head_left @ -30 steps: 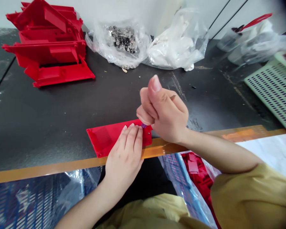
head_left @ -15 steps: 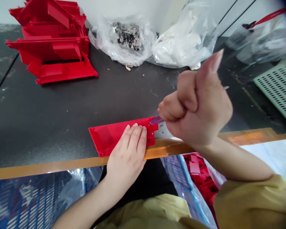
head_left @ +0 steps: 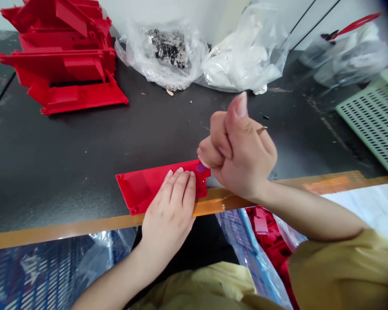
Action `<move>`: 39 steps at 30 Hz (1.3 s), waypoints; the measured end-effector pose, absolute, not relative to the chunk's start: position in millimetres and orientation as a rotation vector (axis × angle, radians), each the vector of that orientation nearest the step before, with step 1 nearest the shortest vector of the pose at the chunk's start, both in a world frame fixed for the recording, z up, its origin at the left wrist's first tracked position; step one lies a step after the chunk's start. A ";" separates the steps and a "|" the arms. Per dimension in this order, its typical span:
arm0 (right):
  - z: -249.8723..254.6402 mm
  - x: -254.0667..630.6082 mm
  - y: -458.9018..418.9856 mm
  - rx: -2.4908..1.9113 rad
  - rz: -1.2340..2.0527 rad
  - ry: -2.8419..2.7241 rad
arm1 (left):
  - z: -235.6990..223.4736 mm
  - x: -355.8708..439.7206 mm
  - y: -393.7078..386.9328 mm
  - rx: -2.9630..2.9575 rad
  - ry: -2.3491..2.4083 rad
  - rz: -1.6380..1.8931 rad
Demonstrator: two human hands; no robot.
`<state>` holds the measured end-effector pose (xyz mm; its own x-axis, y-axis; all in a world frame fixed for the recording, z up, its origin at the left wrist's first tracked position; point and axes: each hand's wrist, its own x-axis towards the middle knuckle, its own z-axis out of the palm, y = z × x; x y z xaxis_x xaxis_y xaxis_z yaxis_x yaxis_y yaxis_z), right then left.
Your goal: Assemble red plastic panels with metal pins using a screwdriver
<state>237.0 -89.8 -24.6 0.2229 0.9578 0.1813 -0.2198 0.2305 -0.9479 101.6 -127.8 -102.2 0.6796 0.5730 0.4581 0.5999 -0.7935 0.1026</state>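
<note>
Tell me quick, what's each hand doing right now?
Left hand: open, lying flat on the red panel.
Right hand: closed, holding a small purple item.

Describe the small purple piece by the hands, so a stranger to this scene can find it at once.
On the dark workbench, a flat red plastic panel lies at the front edge under the left hand. At its right end, the right hand holds a small purple piece, the only purple thing in view.
</note>
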 end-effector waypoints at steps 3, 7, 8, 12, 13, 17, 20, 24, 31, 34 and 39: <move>-24.3 234.7 -89.5 -0.978 1.055 -1.009 | -102.4 102.3 -128.5 -2.823 -1.004 -0.745; -24.6 233.1 -92.2 -0.973 1.085 -0.968 | -101.1 104.0 -128.8 -2.819 -1.002 -0.753; -24.7 234.0 -92.4 -0.967 1.093 -0.954 | -100.7 104.1 -128.8 -2.821 -0.993 -0.753; -21.5 242.2 -88.2 -0.923 1.122 -0.905 | -100.9 102.7 -128.8 -2.828 -0.974 -0.765; -19.3 244.5 -86.5 -0.907 1.108 -0.890 | -101.4 102.1 -128.7 -2.829 -0.973 -0.771; -11.3 249.0 -82.7 -0.955 1.020 -0.867 | -103.6 100.8 -127.7 -2.820 -0.960 -0.791; -14.6 247.0 -83.5 -0.953 1.033 -0.904 | -104.2 101.6 -126.9 -2.822 -0.960 -0.794; -24.2 244.6 -85.1 -0.894 1.036 -0.929 | -103.7 101.7 -127.1 -2.828 -0.958 -0.795; -22.3 244.9 -88.1 -0.891 1.068 -0.925 | -103.6 101.4 -128.3 -2.821 -0.956 -0.800; -21.7 242.8 -90.4 -0.874 1.070 -0.953 | -103.6 101.8 -128.0 -2.815 -0.958 -0.797; -22.3 241.6 -92.2 -0.976 1.031 -0.985 | -104.3 102.0 -127.7 -2.810 -0.969 -0.793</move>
<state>241.6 -92.2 -22.3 0.2126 0.9617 0.1732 -0.2169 0.2192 -0.9513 102.0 -127.7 -104.3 0.6691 0.5578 0.4911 0.5915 -0.7998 0.1024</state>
